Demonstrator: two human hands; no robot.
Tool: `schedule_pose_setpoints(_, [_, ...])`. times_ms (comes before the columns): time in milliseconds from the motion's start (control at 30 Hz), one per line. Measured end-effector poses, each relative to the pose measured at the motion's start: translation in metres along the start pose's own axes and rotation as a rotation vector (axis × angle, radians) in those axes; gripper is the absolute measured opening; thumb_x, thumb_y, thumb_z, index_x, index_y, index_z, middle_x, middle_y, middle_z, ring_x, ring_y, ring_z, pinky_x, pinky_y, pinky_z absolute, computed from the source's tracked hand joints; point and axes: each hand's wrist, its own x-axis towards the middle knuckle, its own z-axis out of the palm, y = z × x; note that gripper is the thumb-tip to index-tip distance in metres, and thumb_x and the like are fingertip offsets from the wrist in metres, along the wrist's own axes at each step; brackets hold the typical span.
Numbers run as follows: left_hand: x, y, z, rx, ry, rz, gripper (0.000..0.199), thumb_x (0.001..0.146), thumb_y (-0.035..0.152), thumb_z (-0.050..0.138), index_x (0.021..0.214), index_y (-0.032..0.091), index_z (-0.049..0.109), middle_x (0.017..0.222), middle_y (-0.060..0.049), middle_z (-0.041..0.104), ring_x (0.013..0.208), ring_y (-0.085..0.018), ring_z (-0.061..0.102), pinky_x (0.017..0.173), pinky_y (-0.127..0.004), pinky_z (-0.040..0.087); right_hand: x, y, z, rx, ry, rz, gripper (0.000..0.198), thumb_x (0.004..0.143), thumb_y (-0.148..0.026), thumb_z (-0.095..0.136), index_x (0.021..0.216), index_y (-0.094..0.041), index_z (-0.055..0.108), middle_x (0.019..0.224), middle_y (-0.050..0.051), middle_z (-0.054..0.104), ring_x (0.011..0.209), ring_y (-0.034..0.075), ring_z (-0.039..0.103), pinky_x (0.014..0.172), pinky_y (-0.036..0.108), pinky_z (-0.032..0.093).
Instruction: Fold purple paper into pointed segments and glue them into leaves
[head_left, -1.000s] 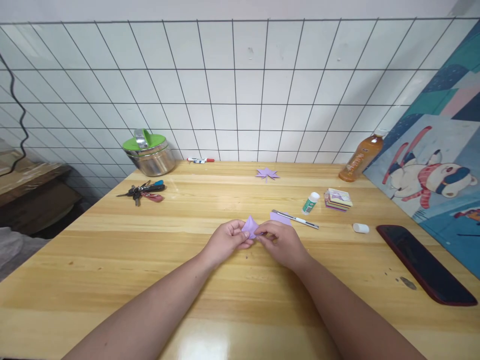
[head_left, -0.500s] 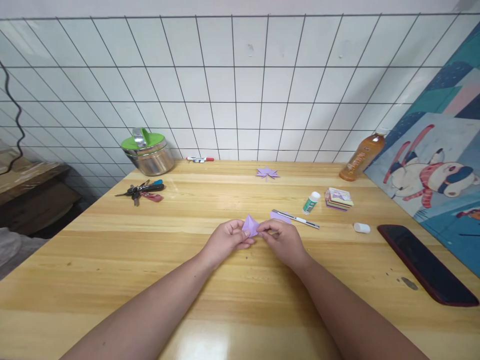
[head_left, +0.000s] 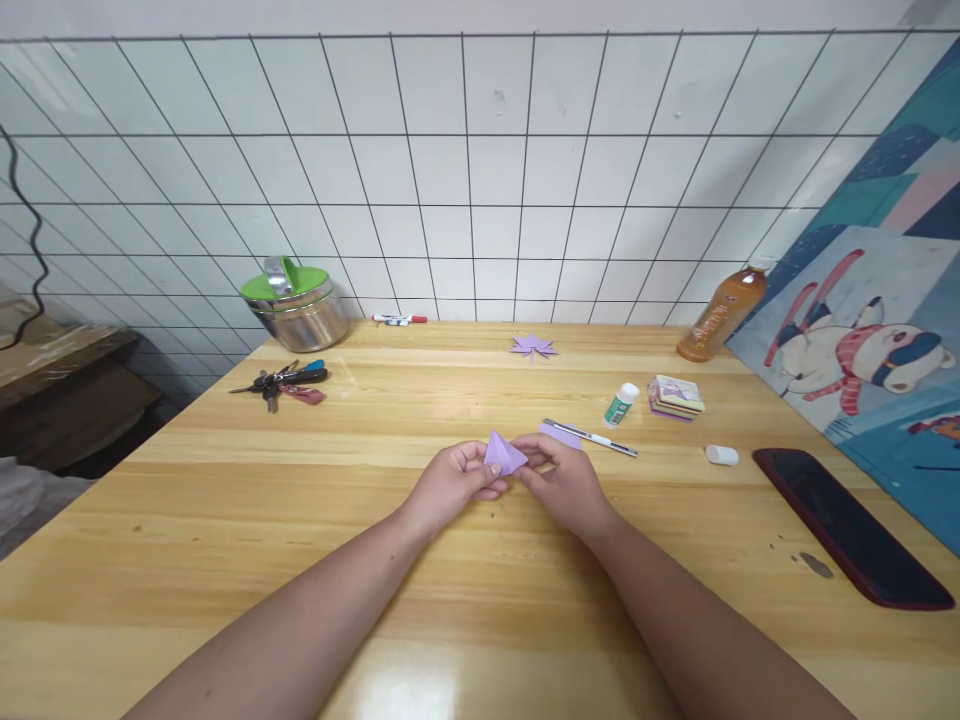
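Between my two hands is a small folded piece of purple paper [head_left: 504, 454], creased to a point at the top. My left hand [head_left: 465, 473] pinches its left side, thumb on the front face. On the other side, my right hand [head_left: 559, 474] has its thumb and fingers at the paper's right corner. Just beyond the right hand, a utility knife [head_left: 596, 438] lies partly over a flat purple paper piece [head_left: 559, 435]. A folded purple paper leaf [head_left: 533, 346] rests farther back near the wall.
Right of the hands are a glue stick [head_left: 621, 405], its white cap [head_left: 721, 455], a stack of coloured paper [head_left: 676, 396], a phone [head_left: 847, 525] and a drink bottle [head_left: 722, 313]. On the left lie keys [head_left: 281, 382], a steel pot [head_left: 296, 310] and a marker [head_left: 400, 320].
My right thumb and fingers have shifted at the paper's right corner, and more of that corner now shows. My left hand keeps its hold almost unmoved.
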Motion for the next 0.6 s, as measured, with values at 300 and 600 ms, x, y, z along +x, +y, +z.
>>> schedule_pose_setpoints(300, [-0.0005, -0.0007, -0.0014, 0.004, -0.021, 0.019, 0.032, 0.066, 0.035, 0.072, 0.087, 0.013, 0.062, 0.078, -0.006, 0.069, 0.072, -0.013, 0.065, 0.069, -0.023, 0.050, -0.0033, -0.0038, -0.0039, -0.205, -0.020, -0.193, 0.010, 0.077, -0.019, 0.059, 0.079, -0.023, 0.067, 0.077, -0.001, 0.068, 0.069, 0.012, 0.061, 0.064, 0.023, 0.048])
schedule_pose_setpoints(600, [-0.0008, 0.0004, -0.0016, -0.006, -0.032, 0.002, 0.032, 0.068, 0.034, 0.071, 0.091, 0.013, 0.062, 0.086, -0.007, 0.069, 0.072, -0.013, 0.065, 0.067, -0.022, 0.049, -0.0013, -0.0029, -0.0029, -0.158, 0.030, -0.137, 0.011, 0.076, -0.018, 0.057, 0.078, -0.022, 0.067, 0.078, 0.000, 0.070, 0.070, 0.013, 0.064, 0.065, 0.023, 0.049])
